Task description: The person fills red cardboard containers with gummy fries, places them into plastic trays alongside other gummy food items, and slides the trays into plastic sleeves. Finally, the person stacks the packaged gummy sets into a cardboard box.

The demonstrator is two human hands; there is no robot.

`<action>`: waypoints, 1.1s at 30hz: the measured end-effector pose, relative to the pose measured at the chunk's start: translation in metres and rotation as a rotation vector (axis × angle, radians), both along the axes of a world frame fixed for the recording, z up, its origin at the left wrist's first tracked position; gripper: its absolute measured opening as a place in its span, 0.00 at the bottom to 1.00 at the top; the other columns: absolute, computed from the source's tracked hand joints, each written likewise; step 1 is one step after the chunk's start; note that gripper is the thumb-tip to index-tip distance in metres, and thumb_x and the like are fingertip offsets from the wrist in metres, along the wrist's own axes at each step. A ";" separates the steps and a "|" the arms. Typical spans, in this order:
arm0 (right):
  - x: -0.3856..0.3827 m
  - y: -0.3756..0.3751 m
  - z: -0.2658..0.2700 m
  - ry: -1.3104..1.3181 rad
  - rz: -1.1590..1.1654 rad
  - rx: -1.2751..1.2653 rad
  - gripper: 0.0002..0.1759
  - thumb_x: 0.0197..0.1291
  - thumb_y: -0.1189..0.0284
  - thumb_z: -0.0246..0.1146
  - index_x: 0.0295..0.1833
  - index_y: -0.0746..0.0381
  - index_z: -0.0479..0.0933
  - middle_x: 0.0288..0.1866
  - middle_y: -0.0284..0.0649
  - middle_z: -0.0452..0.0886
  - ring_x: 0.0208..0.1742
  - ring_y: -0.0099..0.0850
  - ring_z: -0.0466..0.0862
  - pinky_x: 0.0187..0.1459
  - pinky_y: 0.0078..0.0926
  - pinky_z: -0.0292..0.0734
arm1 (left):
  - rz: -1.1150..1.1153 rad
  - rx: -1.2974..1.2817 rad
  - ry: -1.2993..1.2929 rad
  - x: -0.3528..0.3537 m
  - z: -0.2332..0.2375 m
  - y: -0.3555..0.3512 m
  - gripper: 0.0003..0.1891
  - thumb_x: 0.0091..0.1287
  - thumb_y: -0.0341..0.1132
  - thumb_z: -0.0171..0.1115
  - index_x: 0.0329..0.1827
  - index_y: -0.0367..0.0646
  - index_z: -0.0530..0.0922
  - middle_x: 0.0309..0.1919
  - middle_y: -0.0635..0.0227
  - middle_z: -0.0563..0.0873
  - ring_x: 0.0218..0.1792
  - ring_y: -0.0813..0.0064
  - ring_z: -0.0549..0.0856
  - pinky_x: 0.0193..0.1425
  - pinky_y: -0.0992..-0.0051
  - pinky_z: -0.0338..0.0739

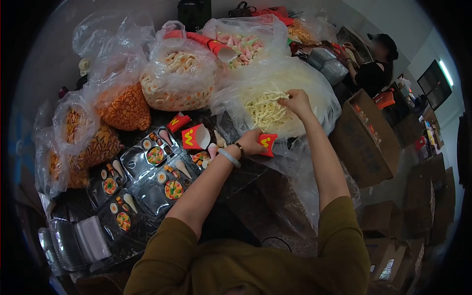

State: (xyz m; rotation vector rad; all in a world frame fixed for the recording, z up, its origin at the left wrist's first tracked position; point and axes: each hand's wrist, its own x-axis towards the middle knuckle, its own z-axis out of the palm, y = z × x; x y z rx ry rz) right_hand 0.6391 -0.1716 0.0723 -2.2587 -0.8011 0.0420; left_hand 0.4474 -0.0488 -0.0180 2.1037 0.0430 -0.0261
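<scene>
In my left hand (249,142) is a small red fry box (267,144) with a yellow mark, gripped by its side. My right hand (296,102) pinches some pale yellow toy fries (284,101) above a clear plastic bag (314,105) filled with more pale yellow fries (268,115). Left of my left hand lie two other red fry boxes, one larger and open (195,136), one smaller (178,122). Clear trays (142,167) nearby hold miniature pizzas (173,190), eggs and ice cream cones.
Bags of orange pieces (125,105), egg-like pieces (177,93) and pink-green cones (241,46) line the back. Stacked clear trays (91,238) stand front left. Cardboard boxes (366,142) are on the right. Another person (373,73) works at the far right.
</scene>
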 end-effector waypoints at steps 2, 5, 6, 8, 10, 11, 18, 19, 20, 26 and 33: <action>-0.018 -0.003 0.023 0.285 0.007 0.273 0.12 0.48 0.72 0.73 0.35 0.68 0.83 0.25 0.38 0.82 0.27 0.24 0.79 0.29 0.23 0.72 | 0.014 -0.039 0.046 -0.012 0.016 0.004 0.29 0.47 0.34 0.75 0.53 0.35 0.75 0.43 0.58 0.84 0.45 0.69 0.83 0.50 0.72 0.77; -0.017 -0.003 0.032 0.433 -0.092 0.287 0.08 0.53 0.74 0.70 0.37 0.65 0.80 0.32 0.34 0.83 0.31 0.21 0.80 0.30 0.20 0.73 | 0.112 -0.516 0.116 -0.026 0.030 0.005 0.26 0.54 0.33 0.73 0.54 0.38 0.72 0.43 0.64 0.83 0.44 0.72 0.83 0.46 0.72 0.80; -0.016 -0.002 0.034 0.539 -0.056 0.422 0.08 0.54 0.74 0.70 0.38 0.64 0.80 0.33 0.33 0.83 0.31 0.21 0.80 0.30 0.19 0.73 | 0.162 -0.710 0.123 -0.030 0.034 0.005 0.26 0.56 0.33 0.72 0.55 0.38 0.71 0.43 0.65 0.82 0.45 0.73 0.83 0.46 0.72 0.81; -0.015 -0.003 0.033 0.757 0.019 0.688 0.08 0.55 0.75 0.69 0.40 0.63 0.79 0.35 0.32 0.83 0.32 0.20 0.80 0.31 0.18 0.74 | 0.301 -1.012 0.076 -0.030 0.042 0.001 0.23 0.62 0.34 0.68 0.58 0.41 0.68 0.47 0.66 0.80 0.45 0.71 0.83 0.41 0.69 0.84; -0.026 0.006 0.019 0.881 0.059 0.732 0.10 0.53 0.76 0.71 0.39 0.64 0.78 0.36 0.35 0.82 0.32 0.22 0.81 0.30 0.18 0.75 | 0.390 -1.259 0.019 -0.023 0.039 0.004 0.22 0.63 0.33 0.67 0.57 0.41 0.68 0.47 0.65 0.79 0.45 0.70 0.83 0.38 0.69 0.85; -0.034 0.012 0.011 0.943 0.078 0.753 0.11 0.52 0.76 0.71 0.39 0.65 0.77 0.37 0.36 0.82 0.32 0.23 0.81 0.30 0.18 0.76 | 0.399 -1.297 -0.005 -0.019 0.038 0.005 0.21 0.65 0.33 0.64 0.58 0.43 0.67 0.49 0.65 0.79 0.47 0.69 0.82 0.37 0.69 0.85; -0.049 0.026 -0.035 0.480 0.246 -0.009 0.20 0.46 0.75 0.74 0.45 0.70 0.79 0.30 0.37 0.80 0.30 0.24 0.79 0.32 0.23 0.76 | 0.586 -1.104 -0.072 -0.019 0.024 0.007 0.23 0.64 0.31 0.65 0.60 0.45 0.67 0.52 0.62 0.78 0.48 0.66 0.82 0.35 0.70 0.85; -0.070 0.021 -0.005 0.693 0.261 0.107 0.23 0.45 0.74 0.75 0.48 0.71 0.79 0.32 0.37 0.81 0.31 0.25 0.80 0.33 0.23 0.76 | 0.592 -1.076 -0.070 -0.019 0.022 0.008 0.23 0.64 0.30 0.65 0.60 0.45 0.66 0.52 0.62 0.77 0.48 0.66 0.82 0.35 0.70 0.85; -0.076 0.018 -0.002 0.743 0.293 0.175 0.24 0.47 0.75 0.74 0.51 0.69 0.77 0.33 0.35 0.80 0.31 0.23 0.79 0.33 0.22 0.75 | 0.597 -1.049 -0.069 -0.019 0.021 0.010 0.23 0.63 0.30 0.64 0.60 0.44 0.66 0.52 0.62 0.77 0.48 0.66 0.82 0.35 0.70 0.85; -0.083 0.013 -0.035 0.370 0.373 0.131 0.14 0.56 0.74 0.67 0.48 0.66 0.80 0.38 0.36 0.79 0.37 0.20 0.78 0.36 0.19 0.74 | 0.519 -1.108 -0.006 -0.021 0.019 0.022 0.21 0.64 0.31 0.64 0.58 0.46 0.67 0.51 0.65 0.77 0.49 0.67 0.81 0.40 0.67 0.85; -0.088 0.029 -0.026 0.627 0.349 -0.066 0.07 0.57 0.72 0.68 0.39 0.64 0.82 0.24 0.27 0.77 0.27 0.16 0.74 0.27 0.16 0.67 | 0.562 -1.171 -0.070 -0.017 0.016 0.019 0.20 0.62 0.34 0.68 0.53 0.42 0.70 0.42 0.64 0.81 0.38 0.70 0.84 0.36 0.68 0.84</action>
